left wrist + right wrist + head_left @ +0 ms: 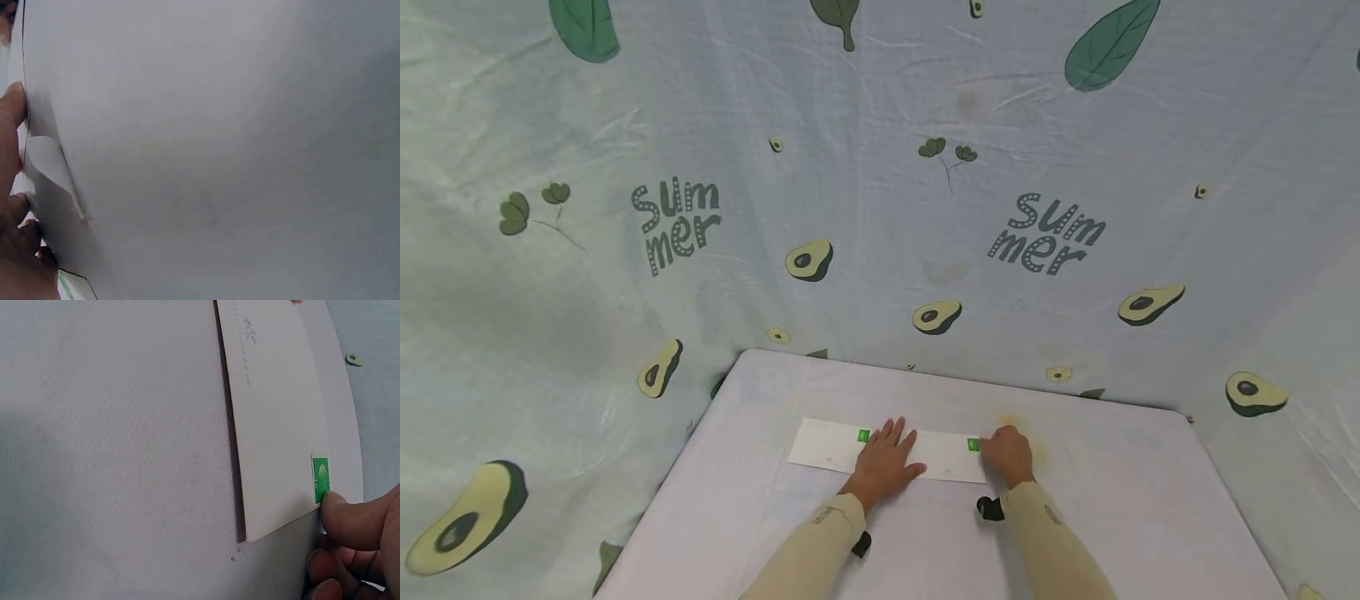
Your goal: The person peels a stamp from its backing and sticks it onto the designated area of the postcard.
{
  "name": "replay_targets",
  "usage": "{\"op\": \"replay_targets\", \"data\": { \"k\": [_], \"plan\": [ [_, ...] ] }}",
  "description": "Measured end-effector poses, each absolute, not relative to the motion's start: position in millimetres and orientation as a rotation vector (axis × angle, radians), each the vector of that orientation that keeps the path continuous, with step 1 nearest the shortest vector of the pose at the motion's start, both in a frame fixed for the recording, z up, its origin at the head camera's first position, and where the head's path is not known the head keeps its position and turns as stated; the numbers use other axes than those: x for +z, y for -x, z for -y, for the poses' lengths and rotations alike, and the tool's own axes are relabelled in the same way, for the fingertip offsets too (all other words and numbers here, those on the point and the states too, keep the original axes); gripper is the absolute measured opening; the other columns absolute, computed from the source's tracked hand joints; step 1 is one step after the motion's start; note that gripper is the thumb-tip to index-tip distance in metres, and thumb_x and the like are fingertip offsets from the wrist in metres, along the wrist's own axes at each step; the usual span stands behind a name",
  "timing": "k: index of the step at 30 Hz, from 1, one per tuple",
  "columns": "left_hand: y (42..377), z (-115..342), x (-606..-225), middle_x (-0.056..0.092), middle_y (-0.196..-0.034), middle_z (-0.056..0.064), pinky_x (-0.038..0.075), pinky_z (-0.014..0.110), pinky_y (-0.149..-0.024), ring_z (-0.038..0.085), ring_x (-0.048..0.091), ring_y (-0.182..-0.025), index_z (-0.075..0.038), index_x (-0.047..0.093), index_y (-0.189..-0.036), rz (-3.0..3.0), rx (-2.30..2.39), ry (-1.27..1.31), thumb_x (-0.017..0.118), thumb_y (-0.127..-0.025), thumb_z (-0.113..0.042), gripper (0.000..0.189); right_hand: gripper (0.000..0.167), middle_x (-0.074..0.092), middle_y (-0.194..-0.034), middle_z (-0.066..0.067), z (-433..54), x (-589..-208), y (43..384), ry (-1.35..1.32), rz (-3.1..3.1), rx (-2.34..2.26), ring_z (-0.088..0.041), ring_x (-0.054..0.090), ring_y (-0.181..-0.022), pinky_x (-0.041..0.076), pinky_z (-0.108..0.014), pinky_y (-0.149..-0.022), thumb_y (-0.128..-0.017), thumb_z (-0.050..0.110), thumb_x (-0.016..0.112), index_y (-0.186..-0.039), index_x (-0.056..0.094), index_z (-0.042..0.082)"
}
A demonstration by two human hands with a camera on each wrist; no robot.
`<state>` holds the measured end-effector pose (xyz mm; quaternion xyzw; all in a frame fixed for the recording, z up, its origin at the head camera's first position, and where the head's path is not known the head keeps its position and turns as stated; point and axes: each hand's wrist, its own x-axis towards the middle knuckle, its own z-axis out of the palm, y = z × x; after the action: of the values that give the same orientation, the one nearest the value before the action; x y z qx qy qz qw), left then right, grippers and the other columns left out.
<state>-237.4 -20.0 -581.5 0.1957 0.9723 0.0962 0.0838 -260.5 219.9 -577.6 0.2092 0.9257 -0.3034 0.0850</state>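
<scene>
A white envelope (942,468) with a green stamp (973,445) in its upper right corner lies on the table. My right hand (1009,454) grips its right end, the thumb on the edge of the stamp and the other fingers curled below, as the right wrist view shows. To the left is a second white envelope (820,443), with its own green stamp (863,435). My left hand (883,468) rests with fingers spread where the two envelopes come together, covering that part. In the left wrist view a thin paper flap (53,169) curls beside the fingers.
The table (910,542) has a white cover with a faint yellow stain (1037,454) near the right hand. Behind it hangs a pale curtain (880,200) printed with avocados, leaves and lettering. Beige sleeves and black wrist straps (991,508) are on the arms.
</scene>
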Motion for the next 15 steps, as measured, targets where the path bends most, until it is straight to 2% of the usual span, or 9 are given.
{"op": "replay_targets", "data": {
  "k": [3, 8, 11, 15],
  "plan": [
    [238.0, 20.5, -581.7, 0.032, -0.172, 0.010, 0.030, 0.046, -0.130, 0.030, 0.030, -0.160, -0.017, 0.044, -0.159, -2.902, 0.302, -0.573, 0.055, -0.104, -0.055, 0.068, 0.025, 0.066, -0.086, -0.016, -220.0, -575.3, 260.6, -0.598, -2.754, -0.944, -0.026, 0.057, -0.078, 0.049, -0.035, -0.065, -0.093, 0.018, 0.069, -0.095, 0.067, -0.007],
    [239.5, 21.1, -582.4, 0.031, -0.172, 0.011, 0.029, 0.047, -0.130, 0.031, 0.029, -0.161, -0.016, 0.043, -0.160, -2.888, 0.330, -0.584, 0.055, -0.104, -0.054, 0.069, 0.032, 0.066, -0.083, -0.014, -219.8, -573.7, 259.5, -0.548, -2.765, -0.946, -0.025, 0.057, -0.076, 0.048, -0.032, -0.063, -0.089, 0.021, 0.079, -0.097, 0.068, -0.008],
    [241.4, 22.3, -582.9, 0.031, -0.172, 0.012, 0.030, 0.048, -0.130, 0.032, 0.029, -0.161, -0.015, 0.043, -0.160, -2.877, 0.345, -0.599, 0.055, -0.105, -0.051, 0.067, 0.032, 0.065, -0.083, -0.013, -220.8, -575.8, 259.2, -0.513, -2.773, -0.960, -0.024, 0.057, -0.077, 0.047, -0.032, -0.063, -0.092, 0.024, 0.077, -0.095, 0.067, -0.006],
    [244.2, 23.5, -579.5, 0.034, -0.171, 0.014, 0.031, 0.050, -0.129, 0.035, 0.031, -0.159, -0.017, 0.043, -0.160, -2.862, 0.385, -0.607, 0.053, -0.107, -0.045, 0.060, 0.029, 0.063, -0.085, -0.013, -222.9, -578.1, 258.1, -0.502, -2.789, -1.007, -0.025, 0.056, -0.079, 0.045, -0.032, -0.064, -0.100, 0.026, 0.066, -0.095, 0.063, -0.002]
  ]
}}
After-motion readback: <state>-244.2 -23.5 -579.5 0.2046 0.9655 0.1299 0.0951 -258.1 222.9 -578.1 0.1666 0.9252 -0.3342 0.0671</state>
